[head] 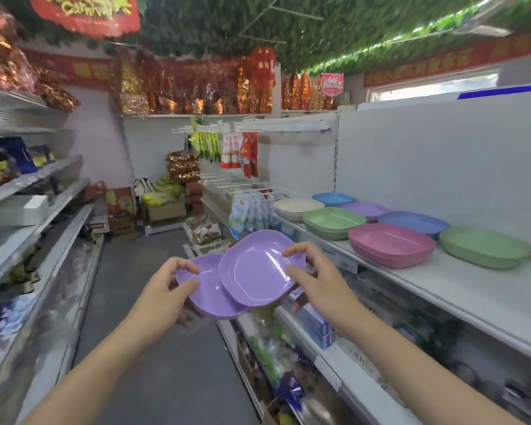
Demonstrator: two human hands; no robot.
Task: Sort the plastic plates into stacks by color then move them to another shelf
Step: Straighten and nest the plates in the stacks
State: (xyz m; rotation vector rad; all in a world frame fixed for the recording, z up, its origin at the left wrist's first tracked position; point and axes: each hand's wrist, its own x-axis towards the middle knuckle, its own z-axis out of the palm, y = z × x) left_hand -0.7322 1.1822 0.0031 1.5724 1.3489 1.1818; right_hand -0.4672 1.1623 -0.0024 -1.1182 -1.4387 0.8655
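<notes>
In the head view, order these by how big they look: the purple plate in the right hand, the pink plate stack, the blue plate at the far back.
1. Purple plate, nearest the camera, so maybe only apparently biggest
2. Pink plate stack
3. Blue plate

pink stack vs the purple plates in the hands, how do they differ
The pink stack rests on the white shelf; the purple plates are held in the air over the aisle. The pink stack is neatly nested and untouched; the purple plates are offset, one in the left hand, one in the right hand. Both are rounded-square plastic plates.
</notes>
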